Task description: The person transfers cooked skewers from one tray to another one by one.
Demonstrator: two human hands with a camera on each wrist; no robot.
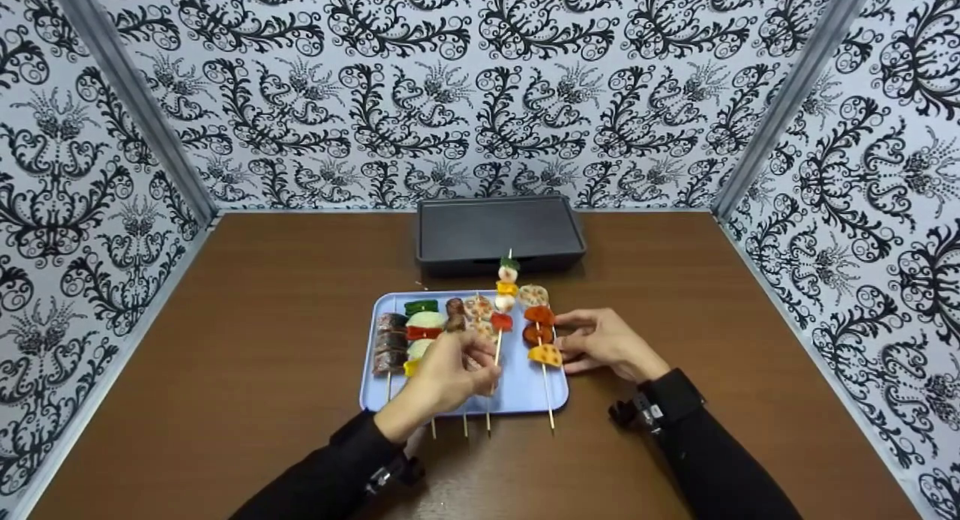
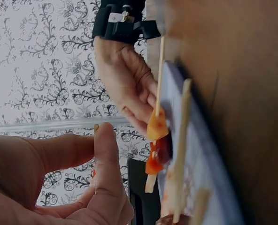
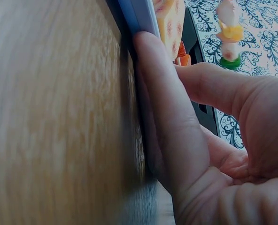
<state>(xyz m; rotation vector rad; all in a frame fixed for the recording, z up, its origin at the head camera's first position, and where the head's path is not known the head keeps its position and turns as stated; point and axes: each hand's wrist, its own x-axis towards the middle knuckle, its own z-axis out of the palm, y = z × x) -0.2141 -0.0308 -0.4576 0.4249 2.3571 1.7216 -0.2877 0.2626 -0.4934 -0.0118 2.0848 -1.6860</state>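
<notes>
My left hand (image 1: 454,370) pinches the bare stick of a skewer (image 1: 505,287) between thumb and fingers. This skewer carries green, white, yellow and red pieces and is raised over the blue tray (image 1: 517,389), its tip pointing away from me. At the tray's right edge is my right hand (image 1: 607,344), its fingertips gripping the rim (image 3: 146,21) beside another skewer (image 1: 538,334) with red, dark orange and yellow pieces. Several more skewers lie on the tray's left half, among them one of dark rolls (image 1: 390,344) and one of mixed vegetables (image 1: 425,321); my left hand partly covers them.
A dark grey griddle (image 1: 499,231) stands behind the tray near the back wall. Black-and-white patterned walls (image 1: 480,92) enclose the brown table (image 1: 285,295) at the back and sides. Several bare stick ends jut past the tray's front edge.
</notes>
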